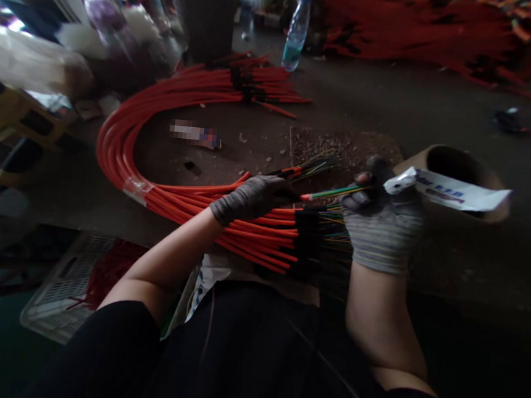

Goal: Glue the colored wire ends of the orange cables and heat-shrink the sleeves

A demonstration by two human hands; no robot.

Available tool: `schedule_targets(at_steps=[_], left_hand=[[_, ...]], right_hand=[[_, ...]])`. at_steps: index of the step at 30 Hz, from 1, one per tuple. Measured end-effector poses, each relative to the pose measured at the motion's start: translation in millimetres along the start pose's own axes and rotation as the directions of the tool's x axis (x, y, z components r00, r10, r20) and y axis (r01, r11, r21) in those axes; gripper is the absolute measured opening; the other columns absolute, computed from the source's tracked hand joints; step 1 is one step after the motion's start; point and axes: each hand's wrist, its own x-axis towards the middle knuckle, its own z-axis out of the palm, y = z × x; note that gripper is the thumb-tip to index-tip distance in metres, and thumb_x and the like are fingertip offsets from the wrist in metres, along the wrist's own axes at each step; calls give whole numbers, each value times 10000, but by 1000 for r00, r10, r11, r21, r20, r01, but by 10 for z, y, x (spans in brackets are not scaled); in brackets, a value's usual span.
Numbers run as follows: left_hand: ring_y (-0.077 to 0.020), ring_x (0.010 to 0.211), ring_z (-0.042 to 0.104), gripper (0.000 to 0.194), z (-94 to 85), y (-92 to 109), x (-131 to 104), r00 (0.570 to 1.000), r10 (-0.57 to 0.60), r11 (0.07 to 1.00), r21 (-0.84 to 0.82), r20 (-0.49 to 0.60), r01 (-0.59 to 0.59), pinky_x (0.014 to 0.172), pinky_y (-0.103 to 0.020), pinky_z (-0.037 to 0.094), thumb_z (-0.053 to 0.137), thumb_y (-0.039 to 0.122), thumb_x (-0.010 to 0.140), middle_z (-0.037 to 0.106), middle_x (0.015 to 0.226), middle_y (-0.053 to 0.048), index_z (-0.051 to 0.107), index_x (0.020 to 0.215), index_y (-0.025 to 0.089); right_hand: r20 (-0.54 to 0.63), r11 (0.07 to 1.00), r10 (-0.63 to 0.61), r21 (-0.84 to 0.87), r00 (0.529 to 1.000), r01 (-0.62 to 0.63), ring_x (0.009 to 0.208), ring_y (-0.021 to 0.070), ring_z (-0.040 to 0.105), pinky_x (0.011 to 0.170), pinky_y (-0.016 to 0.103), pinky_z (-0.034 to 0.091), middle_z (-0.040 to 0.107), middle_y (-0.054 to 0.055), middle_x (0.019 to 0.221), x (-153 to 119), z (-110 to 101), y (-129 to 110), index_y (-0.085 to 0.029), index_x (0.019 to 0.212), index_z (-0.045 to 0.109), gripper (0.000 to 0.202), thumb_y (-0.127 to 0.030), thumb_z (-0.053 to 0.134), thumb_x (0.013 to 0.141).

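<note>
Near the middle of the bench, my left hand (253,199), in a grey knit glove, is closed around an orange cable (305,197) close to its stripped end. Green and other coloured wires (335,193) come out of that end and run to my right hand (379,221). The gloved fingers of my right hand pinch those wires. A white tube-like piece with blue print (461,190) sticks out to the right from the same hand; how it is held is partly hidden. Beneath my hands lies a bundle of orange cables (262,231) with black-wrapped ends and thin wires showing.
The bundle curves left, bound by clear tape (137,189). Behind my right hand lies a cardboard tube (497,210). A scrap-covered board (363,144), a plastic bottle (296,34) and a red cable pile (415,26) are farther back. A crate (55,295) sits below left.
</note>
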Motion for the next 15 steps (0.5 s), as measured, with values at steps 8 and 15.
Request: schedule_targets(at_steps=[8,15], left_hand=[[-263,1110,700,390,243,-149,323,921,-387,844,421,46,333,958,-372,559,564,279,987,692,1258,-165,646,1346,149],[-368,1146,683,427,160,-95,604,843,-507,730,610,182,308,932,-473,563,441,314,1019,697,1200,-260,686,1241,44]], right_hand=[[-484,892,225,451,846,21,901,139,710,728,260,589,736,8,983,-191,-147,-171,-225,929,732,189,-294,560,889],[-277,630,693,682,666,-372,775,164,709,629,294,614,743,19,860,151,553,118,-217,832,620,212,-251,446,947]])
